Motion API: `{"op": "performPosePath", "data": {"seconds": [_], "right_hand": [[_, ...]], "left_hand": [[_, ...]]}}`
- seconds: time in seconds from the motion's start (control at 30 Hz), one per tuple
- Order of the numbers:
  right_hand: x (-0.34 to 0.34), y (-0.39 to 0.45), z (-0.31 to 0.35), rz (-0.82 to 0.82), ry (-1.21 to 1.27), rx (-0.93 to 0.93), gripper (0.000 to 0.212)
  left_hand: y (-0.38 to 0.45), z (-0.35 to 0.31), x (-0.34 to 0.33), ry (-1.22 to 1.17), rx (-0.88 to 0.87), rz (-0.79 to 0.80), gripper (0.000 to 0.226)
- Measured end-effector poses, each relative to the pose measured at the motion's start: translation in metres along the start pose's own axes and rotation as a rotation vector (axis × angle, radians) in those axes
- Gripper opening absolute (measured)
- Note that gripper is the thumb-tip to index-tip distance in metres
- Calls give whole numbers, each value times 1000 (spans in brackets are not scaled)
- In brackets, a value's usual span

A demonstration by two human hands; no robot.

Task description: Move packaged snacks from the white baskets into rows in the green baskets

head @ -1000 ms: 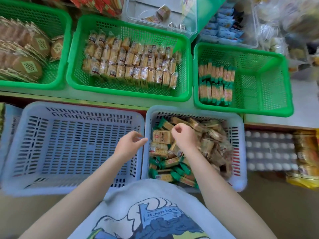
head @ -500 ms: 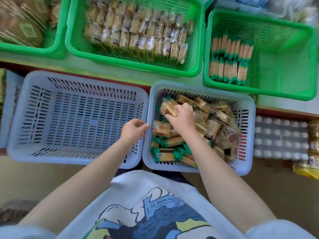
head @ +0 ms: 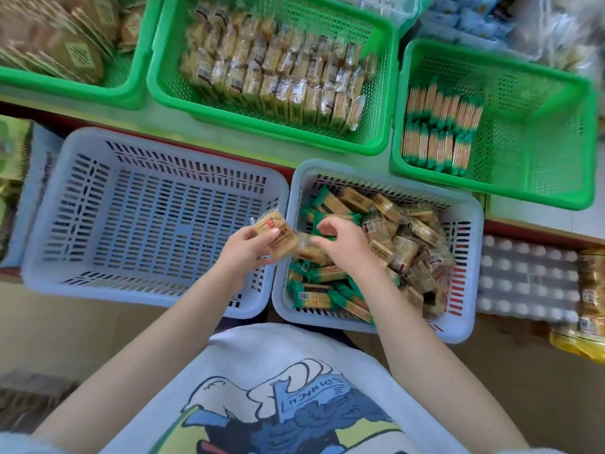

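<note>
Two white baskets sit near: the left white basket bare, the right white basket heaped with wrapped snacks. Farther off, the green basket holds green-ended packs in rows. Left hand clamps a tan snack pack; right hand hovers, fingers spread, over the heap

The white basket is smooth holey plastic; beside it, the snack has a shiny clear plastic wrapper.
</note>
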State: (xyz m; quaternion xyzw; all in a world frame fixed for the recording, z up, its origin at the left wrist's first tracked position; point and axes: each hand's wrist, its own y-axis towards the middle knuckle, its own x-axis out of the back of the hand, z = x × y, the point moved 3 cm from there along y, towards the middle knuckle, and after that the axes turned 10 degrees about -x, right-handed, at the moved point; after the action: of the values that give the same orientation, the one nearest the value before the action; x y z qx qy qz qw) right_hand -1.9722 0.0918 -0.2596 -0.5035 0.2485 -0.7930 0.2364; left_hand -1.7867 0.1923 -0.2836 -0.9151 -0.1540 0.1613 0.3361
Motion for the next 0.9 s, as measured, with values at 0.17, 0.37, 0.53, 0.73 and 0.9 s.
{"op": "performPosePath", "data": {"seconds": [0.17, 0.37, 0.53, 0.73, 0.9], "right_hand": [[-26, 10, 3, 64, -395, 23, 64], [8, -6, 14, 34, 150, -108, 31], [32, -32, 41, 367, 1250, -162, 28], [41, -41, 84, 402, 1244, -41, 49], [36, -37, 121, 179, 940, 34, 29]], "left_hand": [[-1, 6, 14, 33, 13, -26, 21], [0, -5, 18, -42, -3, -3, 28], [3, -35, 9, -163, -35, 40, 34], [7, -80, 5, -179, -156, 93, 43], [4, -111, 14, -205, -204, 83, 75]]}}
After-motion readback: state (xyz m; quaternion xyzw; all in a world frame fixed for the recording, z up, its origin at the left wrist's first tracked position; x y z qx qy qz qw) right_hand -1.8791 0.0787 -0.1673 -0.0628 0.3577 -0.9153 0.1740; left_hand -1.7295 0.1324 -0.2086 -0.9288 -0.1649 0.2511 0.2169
